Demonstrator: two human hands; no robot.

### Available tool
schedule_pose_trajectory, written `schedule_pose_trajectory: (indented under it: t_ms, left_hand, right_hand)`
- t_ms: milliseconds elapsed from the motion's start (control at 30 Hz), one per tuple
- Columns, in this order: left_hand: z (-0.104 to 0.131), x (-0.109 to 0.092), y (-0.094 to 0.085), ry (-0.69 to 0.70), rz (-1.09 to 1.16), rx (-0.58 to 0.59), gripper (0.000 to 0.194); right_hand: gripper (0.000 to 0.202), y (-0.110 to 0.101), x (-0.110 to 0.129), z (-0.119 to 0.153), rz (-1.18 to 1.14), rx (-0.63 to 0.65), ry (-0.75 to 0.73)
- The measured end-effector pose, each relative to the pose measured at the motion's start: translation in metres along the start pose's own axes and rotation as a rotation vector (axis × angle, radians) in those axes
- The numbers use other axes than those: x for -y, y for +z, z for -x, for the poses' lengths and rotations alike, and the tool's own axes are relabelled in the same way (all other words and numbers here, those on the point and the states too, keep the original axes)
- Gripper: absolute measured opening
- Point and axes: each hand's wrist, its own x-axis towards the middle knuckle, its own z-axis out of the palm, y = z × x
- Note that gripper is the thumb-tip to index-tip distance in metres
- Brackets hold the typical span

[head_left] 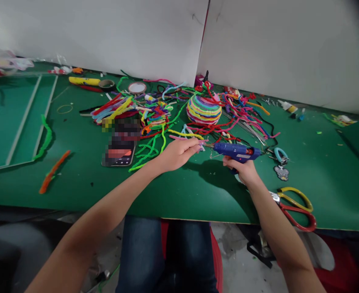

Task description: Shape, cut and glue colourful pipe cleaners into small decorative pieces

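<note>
My right hand is wrapped round the handle of a blue glue gun, whose nozzle points left. At the nozzle's tip, my left hand pinches a small piece of pink and pale fuzzy stem. Its fingertips face the nozzle, and what lies between them is partly hidden. Behind both hands sits a round ball wound with rainbow-coloured fuzzy stems, a red loop on its top. Loose coloured stems lie tangled to its left, and more are on its right.
A phone lies left of my left hand. Scissors with yellow and red handles rest near the front edge at right, below a grey mouse-shaped charm. An orange stem is at left on the green table; white panels stand behind.
</note>
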Motion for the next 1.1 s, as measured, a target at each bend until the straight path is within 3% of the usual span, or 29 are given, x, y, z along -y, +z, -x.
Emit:
schedule_pose_trajectory:
  t_ms: [267,433,633,700,800,900,1000,1100]
  left_hand:
    - [0.0,0.002,0.002,0.047,-0.048,-0.021,0.026]
    - [0.001,-0.001,-0.001,-0.003,-0.051,0.043,0.03]
    - [0.005,-0.012,-0.012,0.114,0.096,0.387,0.03]
    - [0.005,-0.013,-0.014,0.112,0.096,0.415,0.028]
    - [0.004,-0.009,-0.016,0.052,0.018,0.336,0.03]
    - [0.002,-0.002,-0.019,-0.086,-0.324,0.177,0.034]
    - [0.002,0.0,-0.024,-0.233,-0.731,0.062,0.039]
    - [0.003,-0.001,-0.024,-0.208,-0.804,0.016,0.047]
  right_hand:
    - [0.014,0.003,0.007,0.002,0.005,-0.009,0.007]
    - [0.016,0.003,0.004,0.002,0.025,0.042,0.006]
    - [0.017,0.002,0.005,-0.006,0.014,-0.035,-0.018]
    - [0.019,-0.004,0.008,-0.008,0.002,-0.085,-0.047]
    - [0.022,-0.025,0.011,-0.007,0.064,-0.179,-0.105]
    - [0.031,-0.056,0.005,0.001,0.283,-0.259,-0.092]
    - [0.035,-0.086,-0.007,0.01,0.542,-0.255,-0.018]
    - [0.046,-0.107,-0.014,0.015,0.643,-0.179,0.02]
